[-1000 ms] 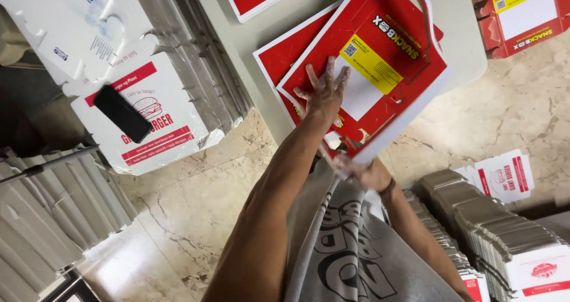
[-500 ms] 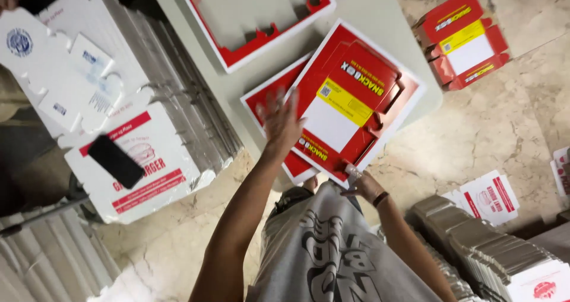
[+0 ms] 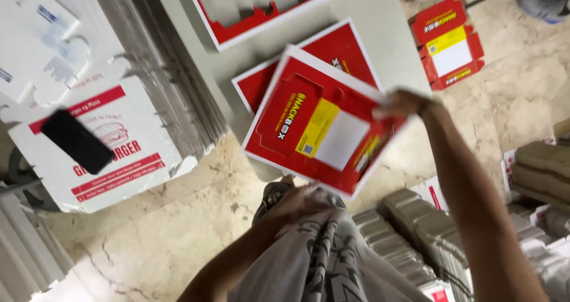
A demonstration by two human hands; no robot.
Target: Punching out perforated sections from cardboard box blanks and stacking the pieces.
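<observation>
My right hand (image 3: 407, 103) pinched the edge of the flat red-and-yellow die-cut cardboard sheet (image 3: 323, 127); my left hand (image 3: 297, 198) gripped its near edge. It seemed light, floppy, best held by edges.

I'm seeing even, soft indoor light, moderately bright, no hard shadows. Motion blur is smearing the red box sheet (image 3: 323, 130), my right hand (image 3: 404, 103) and left hand (image 3: 303, 198). The white cartons (image 3: 71, 58) at left are washing out slightly. Corners are looking soft.
</observation>
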